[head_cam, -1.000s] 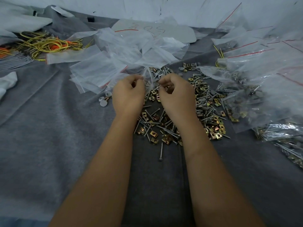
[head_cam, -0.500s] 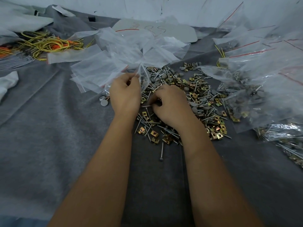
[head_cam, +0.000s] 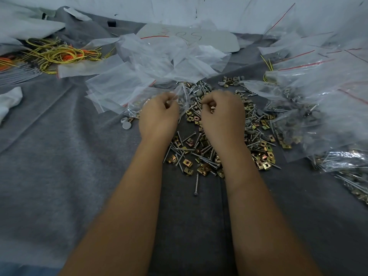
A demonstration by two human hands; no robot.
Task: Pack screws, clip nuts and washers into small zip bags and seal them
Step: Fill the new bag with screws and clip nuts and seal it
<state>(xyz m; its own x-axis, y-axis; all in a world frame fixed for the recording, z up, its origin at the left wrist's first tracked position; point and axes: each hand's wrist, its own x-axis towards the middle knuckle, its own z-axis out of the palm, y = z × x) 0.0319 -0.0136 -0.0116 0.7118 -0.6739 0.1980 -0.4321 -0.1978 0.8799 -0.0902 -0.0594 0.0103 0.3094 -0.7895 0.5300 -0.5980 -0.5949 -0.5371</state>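
Head view: left hand (head_cam: pixel 158 114) pinches a small zip bag (head_cam: pixel 182 96) at centre frame; right hand (head_cam: pixel 222 114) pinches hardware lifted from the loose pile (head_cam: pixel 199 154). Filled bags (head_cam: pixel 310 116) lie right; much remains unpacked, empty bags (head_cam: pixel 127 80) waiting upper left.

Grey felt cloth (head_cam: pixel 59 166), tangled yellow and orange wires (head_cam: pixel 57 54), white rag (head_cam: pixel 11 99) at left edge
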